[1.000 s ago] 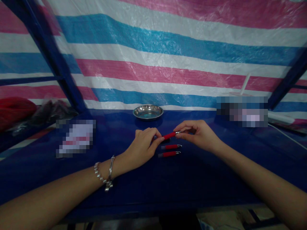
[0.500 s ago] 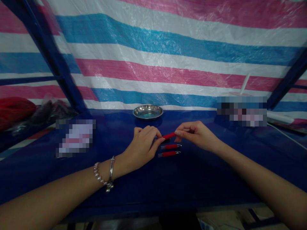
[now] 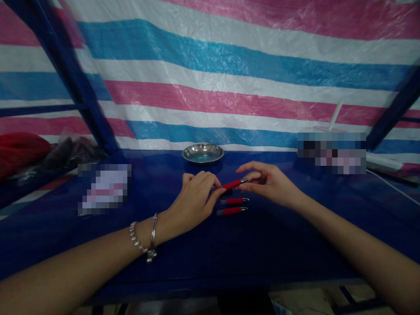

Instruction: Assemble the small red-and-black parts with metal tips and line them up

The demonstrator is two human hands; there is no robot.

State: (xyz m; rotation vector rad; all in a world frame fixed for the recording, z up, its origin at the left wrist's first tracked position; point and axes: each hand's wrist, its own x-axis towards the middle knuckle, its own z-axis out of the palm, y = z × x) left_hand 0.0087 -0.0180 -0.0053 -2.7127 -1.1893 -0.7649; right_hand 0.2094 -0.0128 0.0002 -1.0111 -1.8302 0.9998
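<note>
Red pen [image 3: 231, 184] is between the hands, above the table: left hand [image 3: 196, 199] has its left end pinched between thumb and forefinger. Right hand [image 3: 268, 186] has fingers parted around the silver end, forefinger lifted clear; can't tell if thumb or the other fingers touch it. Long axis runs mostly left-right, tilted up to the right in view; silver end points into the right fingers, other end hidden in the left ones. Nearer the wearer, just below the fingers' gap: upper pen [image 3: 236, 201] and lower pen [image 3: 232, 211], both red, lying flat, near-parallel, silver ends right, clear ends left. Metal dish [image 3: 203, 155] sits beyond the left fingers, near the far edge. All on a glossy dark-blue table [image 3: 229, 253]. Left of the left fingers, well apart: pixelated pale item [image 3: 106, 188], then red bundle [image 3: 22, 148] at the side. Right of the right fingers, well apart: pixelated object [image 3: 331, 153] with white cable [image 3: 393, 186] trailing off. Backdrop past the fingers: pink, white and blue striped sheet [image 3: 229, 98], creased and shiny, blue frame [image 3: 75, 83] at both sides. Light's dim.
</note>
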